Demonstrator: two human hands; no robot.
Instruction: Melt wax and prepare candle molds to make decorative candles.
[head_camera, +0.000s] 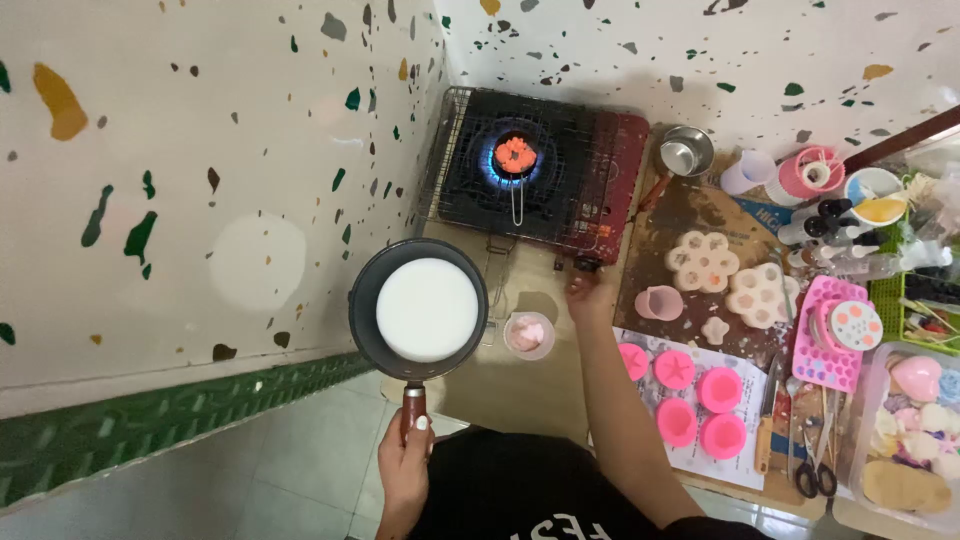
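Note:
My left hand (407, 450) grips the brown handle of a small dark saucepan (364, 300) filled with white liquid, held off the left side of the low wooden table. My right hand (588, 293) reaches forward and touches the front knob of a red portable gas stove (620, 180). On the stove's wire grate a tiny ladle (515, 155) of orange material sits over a lit blue flame. A small clear cup (528, 335) of pale pink material stands between the pan and my right hand.
Round pink silicone moulds (700, 400) lie on white paper at the right. Beyond them are cream flower-shaped moulds (703, 260), a pink cup (659, 302), a steel cup (685, 152), dropper bottles (830, 225), scissors (812, 470) and a clear box of shaped pieces (915, 430). Speckled walls close the corner behind.

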